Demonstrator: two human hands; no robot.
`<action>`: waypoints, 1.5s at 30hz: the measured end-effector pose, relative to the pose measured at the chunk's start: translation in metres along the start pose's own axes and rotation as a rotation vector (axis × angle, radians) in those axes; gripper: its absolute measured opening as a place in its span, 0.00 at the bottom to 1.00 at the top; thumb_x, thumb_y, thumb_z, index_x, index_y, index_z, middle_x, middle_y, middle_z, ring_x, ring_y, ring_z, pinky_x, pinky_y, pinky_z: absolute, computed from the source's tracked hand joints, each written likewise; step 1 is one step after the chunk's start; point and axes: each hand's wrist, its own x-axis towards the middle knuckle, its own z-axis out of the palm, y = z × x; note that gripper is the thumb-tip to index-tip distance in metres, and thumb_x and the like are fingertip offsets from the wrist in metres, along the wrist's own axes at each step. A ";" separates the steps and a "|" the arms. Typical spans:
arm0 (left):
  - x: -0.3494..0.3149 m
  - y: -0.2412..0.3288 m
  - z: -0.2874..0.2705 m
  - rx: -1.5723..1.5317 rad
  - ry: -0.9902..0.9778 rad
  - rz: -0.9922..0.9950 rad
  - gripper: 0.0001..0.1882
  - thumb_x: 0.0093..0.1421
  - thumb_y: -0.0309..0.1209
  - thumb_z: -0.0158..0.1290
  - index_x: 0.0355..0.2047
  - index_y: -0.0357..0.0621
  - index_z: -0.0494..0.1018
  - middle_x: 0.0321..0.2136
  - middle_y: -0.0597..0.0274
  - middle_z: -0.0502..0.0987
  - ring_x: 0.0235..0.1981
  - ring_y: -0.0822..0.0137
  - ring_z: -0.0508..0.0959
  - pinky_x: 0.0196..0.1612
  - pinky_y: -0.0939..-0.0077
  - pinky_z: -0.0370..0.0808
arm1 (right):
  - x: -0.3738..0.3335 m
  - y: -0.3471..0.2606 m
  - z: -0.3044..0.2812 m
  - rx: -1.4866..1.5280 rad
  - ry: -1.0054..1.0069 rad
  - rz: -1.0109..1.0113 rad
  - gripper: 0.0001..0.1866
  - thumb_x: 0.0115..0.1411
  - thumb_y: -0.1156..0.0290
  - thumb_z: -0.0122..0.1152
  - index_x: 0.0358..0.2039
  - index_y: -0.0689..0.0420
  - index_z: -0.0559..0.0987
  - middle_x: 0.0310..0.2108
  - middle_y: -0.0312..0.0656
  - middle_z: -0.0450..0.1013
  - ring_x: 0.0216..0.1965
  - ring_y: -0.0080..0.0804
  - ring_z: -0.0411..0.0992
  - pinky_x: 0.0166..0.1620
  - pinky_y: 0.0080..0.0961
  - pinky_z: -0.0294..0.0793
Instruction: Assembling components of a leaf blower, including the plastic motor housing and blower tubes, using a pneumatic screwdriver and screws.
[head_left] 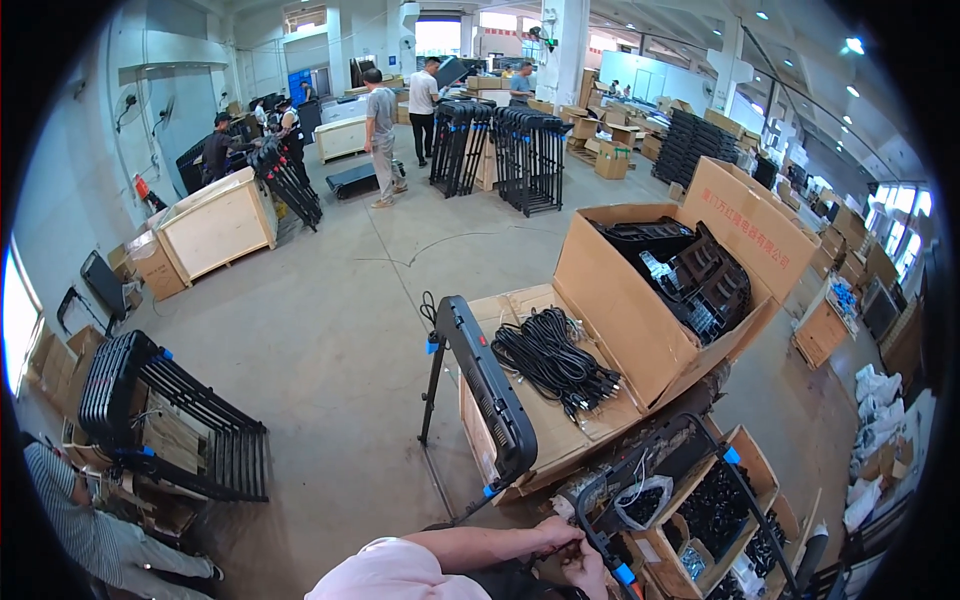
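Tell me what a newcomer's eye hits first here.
Probably the big open cardboard box right of centre, with black plastic parts inside, and the heap of black cables on cardboard just left of it. Next, at the bottom edge, the wearer's left hand and right hand, close together beside a black tube frame. Far left, a row of black frames stands nested.

Free room: air above the thick bundle of black cables (555, 355), and grey concrete floor (330, 350) left of the upright black slotted-panel stand (487, 385). Obstacles: that stand, ahead and left of the left hand (557, 532); black blue-clipped tubular metal frame (585, 512), close upon the right hand (588, 573); pale wooden compartmented crate (757, 460), seen through the frame; brown open-topped cardboard carton (622, 310), walling the cables on their right
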 end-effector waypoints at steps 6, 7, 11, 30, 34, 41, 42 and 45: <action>-0.030 0.010 -0.009 0.152 -0.024 0.035 0.21 0.61 0.46 0.64 0.33 0.37 0.85 0.29 0.59 0.86 0.25 0.64 0.84 0.28 0.70 0.80 | -0.023 -0.003 0.011 -0.330 -0.051 -0.094 0.05 0.70 0.60 0.61 0.39 0.43 0.83 0.30 0.26 0.77 0.30 0.22 0.70 0.32 0.26 0.60; -0.021 0.004 -0.006 0.215 -0.064 0.071 0.21 0.62 0.47 0.62 0.36 0.39 0.86 0.29 0.58 0.86 0.27 0.63 0.85 0.30 0.67 0.81 | -0.015 -0.005 -0.004 -0.375 -0.108 -0.101 0.09 0.69 0.62 0.60 0.43 0.49 0.85 0.32 0.27 0.79 0.34 0.22 0.74 0.31 0.27 0.66; 0.013 -0.038 -0.003 0.472 -0.009 0.361 0.21 0.66 0.52 0.55 0.45 0.50 0.85 0.34 0.54 0.86 0.35 0.56 0.87 0.41 0.60 0.82 | -0.039 -0.043 0.013 -1.454 0.070 -0.284 0.18 0.67 0.62 0.59 0.50 0.60 0.84 0.39 0.38 0.82 0.46 0.34 0.81 0.46 0.33 0.79; -0.005 -0.060 -0.018 0.389 0.151 0.700 0.22 0.67 0.49 0.53 0.54 0.52 0.80 0.43 0.43 0.83 0.46 0.43 0.84 0.51 0.51 0.79 | -0.038 -0.105 0.139 -2.649 -0.882 -0.774 0.14 0.63 0.65 0.61 0.46 0.57 0.81 0.44 0.51 0.80 0.49 0.53 0.79 0.52 0.46 0.79; 0.005 -0.068 -0.015 0.306 0.034 0.641 0.19 0.67 0.45 0.53 0.47 0.46 0.82 0.39 0.49 0.85 0.43 0.55 0.85 0.50 0.59 0.79 | -0.047 -0.112 0.116 -2.423 -0.903 -0.845 0.12 0.62 0.65 0.63 0.43 0.56 0.82 0.39 0.52 0.80 0.46 0.53 0.80 0.52 0.45 0.79; 0.019 -0.067 -0.025 0.293 -0.029 0.654 0.19 0.67 0.45 0.51 0.46 0.46 0.82 0.40 0.43 0.83 0.43 0.50 0.84 0.49 0.56 0.79 | -0.052 -0.118 0.113 -2.163 -0.708 -0.800 0.10 0.63 0.66 0.61 0.41 0.56 0.84 0.39 0.52 0.80 0.44 0.54 0.79 0.47 0.45 0.79; 0.026 -0.067 -0.030 0.302 -0.034 0.670 0.19 0.66 0.44 0.51 0.47 0.45 0.82 0.40 0.44 0.84 0.43 0.50 0.84 0.48 0.55 0.80 | -0.050 -0.119 0.117 -2.118 -0.693 -0.820 0.10 0.63 0.66 0.61 0.41 0.56 0.84 0.39 0.52 0.79 0.43 0.54 0.79 0.46 0.45 0.79; 0.007 -0.049 -0.046 0.246 -0.143 0.602 0.18 0.64 0.39 0.57 0.50 0.43 0.81 0.43 0.48 0.85 0.44 0.58 0.83 0.50 0.59 0.79 | -0.046 -0.119 0.116 -1.939 -0.696 -0.875 0.08 0.63 0.69 0.63 0.40 0.58 0.82 0.37 0.51 0.78 0.41 0.53 0.78 0.45 0.43 0.78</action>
